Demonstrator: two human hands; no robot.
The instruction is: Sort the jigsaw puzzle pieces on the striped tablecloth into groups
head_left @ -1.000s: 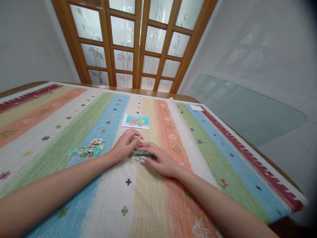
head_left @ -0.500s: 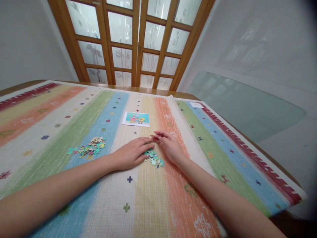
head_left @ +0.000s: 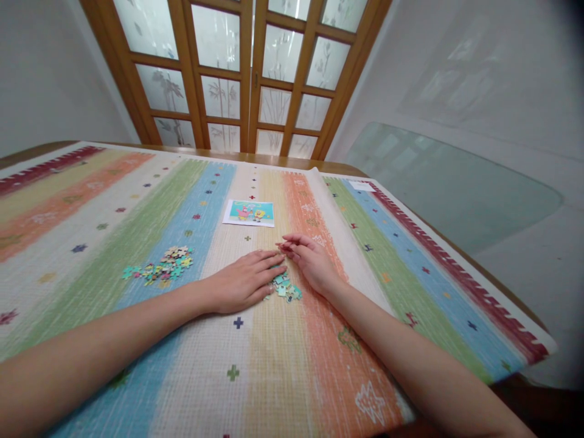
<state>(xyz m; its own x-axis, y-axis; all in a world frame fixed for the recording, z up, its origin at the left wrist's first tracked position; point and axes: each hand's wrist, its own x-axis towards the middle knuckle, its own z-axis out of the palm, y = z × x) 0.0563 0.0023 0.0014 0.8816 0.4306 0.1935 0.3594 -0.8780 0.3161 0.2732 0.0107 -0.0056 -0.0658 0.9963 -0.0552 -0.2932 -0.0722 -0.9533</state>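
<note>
My left hand (head_left: 249,281) lies palm down with its fingers stretched out, at the left side of a small pile of teal jigsaw puzzle pieces (head_left: 288,288). Its fingers cover part of that pile. Just beyond the pieces, my right hand (head_left: 310,260) is turned on its side with thumb and fingers brought together in a pinch. Whatever is between those fingertips is too small or hidden to make out. The fingertips of both hands are close to each other.
A second heap of mixed-colour puzzle pieces (head_left: 170,266) sits to the left on a blue stripe. Beyond the hands lies a printed cartoon picture card (head_left: 252,213). A white paper (head_left: 362,185) rests at the far right of the striped tablecloth (head_left: 201,377).
My left fingers have straightened and spread flatter over the teal pieces. My right hand stays nearly in place, still pinched. The camera view has shifted slightly.
</note>
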